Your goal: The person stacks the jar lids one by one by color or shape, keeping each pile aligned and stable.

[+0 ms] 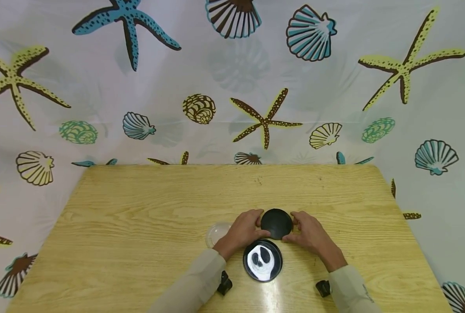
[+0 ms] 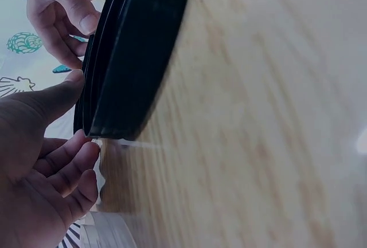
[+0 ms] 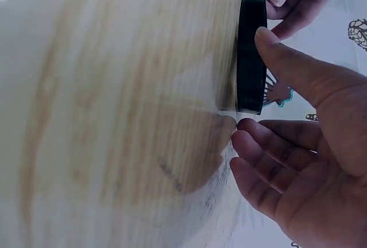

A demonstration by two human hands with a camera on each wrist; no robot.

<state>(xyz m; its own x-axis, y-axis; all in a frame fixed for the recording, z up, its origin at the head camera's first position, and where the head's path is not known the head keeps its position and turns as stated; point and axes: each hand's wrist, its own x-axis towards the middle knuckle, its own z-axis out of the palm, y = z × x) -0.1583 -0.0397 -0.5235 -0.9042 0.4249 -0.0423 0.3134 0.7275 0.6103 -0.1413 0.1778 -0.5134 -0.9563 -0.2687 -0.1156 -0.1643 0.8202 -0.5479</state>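
Observation:
A matte black round disc [image 1: 276, 224] with a low side wall is between my two hands, close on the wooden table. My left hand [image 1: 245, 228] holds its left edge, the thumb [image 2: 66, 90] toward the near side and the fingers round the far side. From the right, my right hand [image 1: 308, 232] grips the opposite edge; its thumb [image 3: 272, 42] lies against the side wall. Just nearer sits a black round dish [image 1: 248, 271] with a glossy, reflecting inside. Beside my left wrist is a clear round plastic piece [image 1: 212, 234], partly hidden by that hand.
The light wooden table [image 1: 146, 217] extends to both sides and behind the hands. A white cloth [image 1: 169, 74] printed with shells and starfish hangs along its back and sides. Small black devices [image 1: 225, 284] are at both wrists.

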